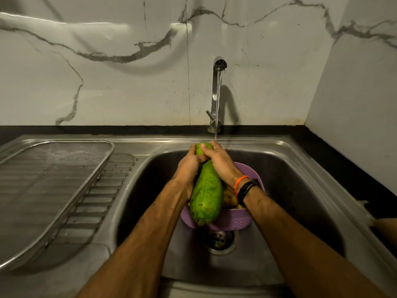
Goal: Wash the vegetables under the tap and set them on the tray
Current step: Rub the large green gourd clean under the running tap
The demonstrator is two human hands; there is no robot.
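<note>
Both hands (206,162) around a green gourd (206,194) under the running tap (217,91).

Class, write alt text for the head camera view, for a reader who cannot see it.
Both hands, left hand and right hand, grip the far end of a long green gourd under the running tap, above a purple colander in the steel sink. A mesh tray sits on the drainboard to the left.

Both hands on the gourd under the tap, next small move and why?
Probably slide the gourd forward so its lower body meets the stream. Both the left hand and the right hand grip its far end, where the water from the tap lands; the wide end hangs over the purple colander.
</note>
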